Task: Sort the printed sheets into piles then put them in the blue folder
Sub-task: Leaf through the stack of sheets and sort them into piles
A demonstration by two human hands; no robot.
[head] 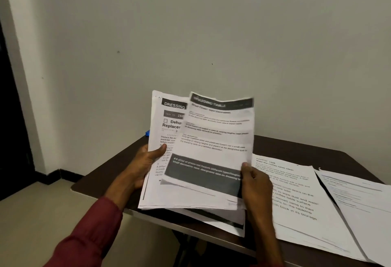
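My left hand [142, 163] grips a raised stack of printed sheets [163, 190] by its left edge, thumb on the front page headed "DRESSING". My right hand [255, 184] pinches the right edge of a front sheet [213, 146], blurred and shifted right of the stack. A small blue corner, the blue folder [147, 133], peeks out behind the stack's left edge; the rest of it is hidden. Under the held sheets another sheet pile [228, 223] lies on the table.
The dark brown table [296, 148] stands against a plain wall. A pile headed "Wipe the coffee table clean" [296, 201] lies right of my hands, and another pile [364, 201] lies at the far right. Beige floor is to the left.
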